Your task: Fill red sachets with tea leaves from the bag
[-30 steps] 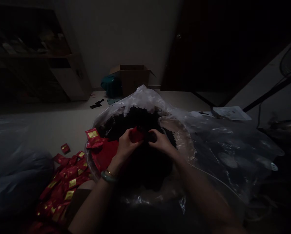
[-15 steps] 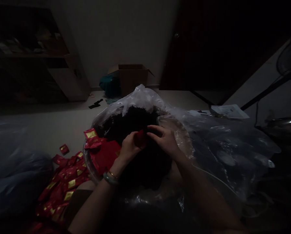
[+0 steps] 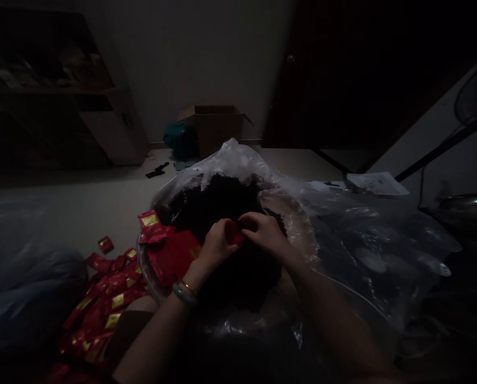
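Left fingers: gripping red packet, over dark heap.
Right fingers: at packet's edge, grip unclear.
Red sachets: left of heap.

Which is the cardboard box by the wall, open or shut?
The cardboard box is open: its side flaps spread outward at the top. It is too dark to see inside.
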The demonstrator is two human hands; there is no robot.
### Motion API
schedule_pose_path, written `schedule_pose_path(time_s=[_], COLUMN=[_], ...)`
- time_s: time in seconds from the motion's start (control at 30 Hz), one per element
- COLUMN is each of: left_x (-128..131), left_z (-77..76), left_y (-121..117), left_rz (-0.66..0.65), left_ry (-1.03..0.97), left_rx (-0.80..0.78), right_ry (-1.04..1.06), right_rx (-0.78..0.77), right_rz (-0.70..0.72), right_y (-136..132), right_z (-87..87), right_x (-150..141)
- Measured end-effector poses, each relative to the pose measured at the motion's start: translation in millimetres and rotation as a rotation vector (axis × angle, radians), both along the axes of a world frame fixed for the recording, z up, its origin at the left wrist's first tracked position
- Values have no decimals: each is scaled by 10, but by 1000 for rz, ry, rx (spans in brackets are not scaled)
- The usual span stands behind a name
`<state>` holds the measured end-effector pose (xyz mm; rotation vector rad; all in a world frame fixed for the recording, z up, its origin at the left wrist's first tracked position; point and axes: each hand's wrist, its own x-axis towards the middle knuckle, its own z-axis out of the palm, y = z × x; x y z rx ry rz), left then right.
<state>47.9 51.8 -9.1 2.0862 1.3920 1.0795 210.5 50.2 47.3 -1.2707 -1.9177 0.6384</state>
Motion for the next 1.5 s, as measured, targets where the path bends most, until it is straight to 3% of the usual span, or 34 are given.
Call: schedule_pose_path(time_s=[0.17, 0.53, 0.77, 0.87, 1.03, 1.17, 1.27, 1.37, 1.5], left_x=[-46, -35, 1, 12, 50, 17, -85, -212, -324], left_z=[8, 63, 51, 40, -45, -41, 81, 233, 364], left_y=[25, -5, -5, -3, -13, -3, 17, 26, -1], left_rz=[-10, 66, 205, 261, 267, 157, -59, -303, -281], left_ry=[-32, -142, -229, -283, -324, -277, -253, -181, -60], left_rx=[-22, -74, -27, 22, 58, 2, -30, -52, -13], right_ry=[153, 211, 429, 280, -63, -213, -219, -248, -335], right_rx=[-65, 79, 161, 179, 217, 77, 54, 27, -15], right_rz=[106, 66, -205, -184, 51, 112, 91, 170, 212], right_y=[-15, -72, -2, 12, -86, -81, -29, -4, -6], right_z=[0, -16, -35, 8, 65, 5, -45, -56, -42], right_x=[-35, -131, -80, -14, -69, -102, -62, -21, 10])
